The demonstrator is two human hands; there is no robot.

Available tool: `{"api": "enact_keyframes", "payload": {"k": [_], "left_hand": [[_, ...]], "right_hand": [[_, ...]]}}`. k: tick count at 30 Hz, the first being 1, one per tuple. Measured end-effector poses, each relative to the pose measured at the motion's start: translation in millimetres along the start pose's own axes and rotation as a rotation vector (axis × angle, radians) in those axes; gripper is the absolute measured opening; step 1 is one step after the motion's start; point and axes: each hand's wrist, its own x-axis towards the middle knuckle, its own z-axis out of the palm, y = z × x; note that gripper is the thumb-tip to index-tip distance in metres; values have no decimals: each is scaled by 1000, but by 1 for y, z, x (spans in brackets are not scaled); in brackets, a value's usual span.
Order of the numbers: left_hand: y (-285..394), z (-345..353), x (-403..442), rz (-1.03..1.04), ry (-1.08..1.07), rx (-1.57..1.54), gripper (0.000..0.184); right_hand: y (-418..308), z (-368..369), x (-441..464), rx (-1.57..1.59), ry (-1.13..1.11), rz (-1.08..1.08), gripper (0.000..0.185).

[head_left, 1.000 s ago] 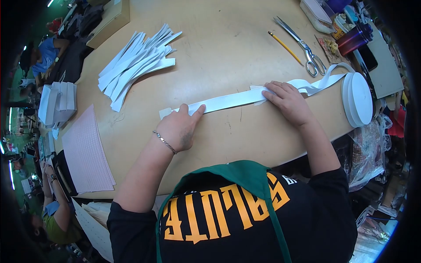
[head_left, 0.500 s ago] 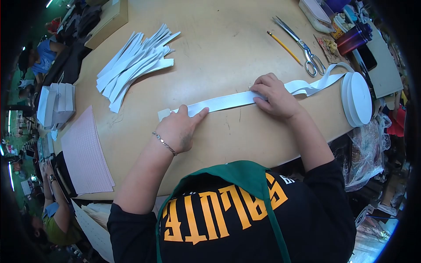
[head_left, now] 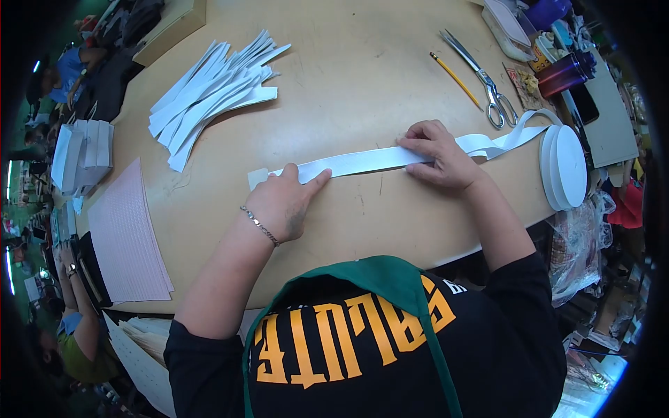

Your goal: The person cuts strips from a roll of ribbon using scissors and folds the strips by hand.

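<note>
A flat white band [head_left: 362, 161] lies stretched across the table, its left end beside a small pale card-like piece [head_left: 258, 177]. My left hand [head_left: 282, 202] presses on the band near that end, index finger and thumb spread apart. Farther right, my right hand [head_left: 440, 157] straddles the band, with fingers at its upper edge and thumb at its lower edge. Beyond this hand the band runs in loose loops to a white roll [head_left: 571, 167] standing at the table's right edge.
Cut white strips [head_left: 209, 97] are heaped at the upper left. Scissors [head_left: 488, 83] and a yellow pencil [head_left: 456, 81] lie at the upper right, near a dark tumbler [head_left: 563, 73]. Pink sheets [head_left: 129, 237] rest at the left edge. Other people sit at far left.
The view has shifted slightly. My right hand's fingers and thumb have shifted a little on the band; my left hand stays in place.
</note>
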Motion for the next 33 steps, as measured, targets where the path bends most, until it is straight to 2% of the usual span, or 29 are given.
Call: {"api": "enact_keyframes", "payload": {"k": [1, 4, 7, 13, 16, 22, 28, 29, 31, 32, 33], "left_hand": [[0, 0, 0, -2, -3, 2, 78], [1, 0, -1, -9, -14, 2, 77], [1, 1, 0, -9, -8, 1, 78], [1, 1, 1, -7, -5, 14, 78], [1, -1, 1, -7, -12, 1, 79], [-2, 1, 0, 11, 17, -4, 81], [0, -1, 1, 30, 30, -7, 82], [1, -3, 0, 21, 15, 0, 81], [2, -4, 0, 4, -1, 15, 81], [3, -4, 0, 0, 0, 25, 81], [3, -4, 0, -5, 0, 37, 80]], "right_hand": [[1, 0, -1, 63, 22, -4, 33], [-11, 1, -12, -198, 285, -169, 33], [-14, 16, -37, -350, 232, -156, 29], [-19, 23, -40, -328, 207, -68, 26], [-22, 31, -41, -411, 260, -107, 28], [-64, 61, -27, -405, 145, -109, 42], [-60, 51, -28, -352, 155, 31, 49], [-48, 45, -28, -396, 228, -17, 41], [-9, 15, -25, -329, 417, 59, 34], [9, -3, -23, -374, 582, 212, 29], [41, -24, -25, -548, 616, 307, 29]]}}
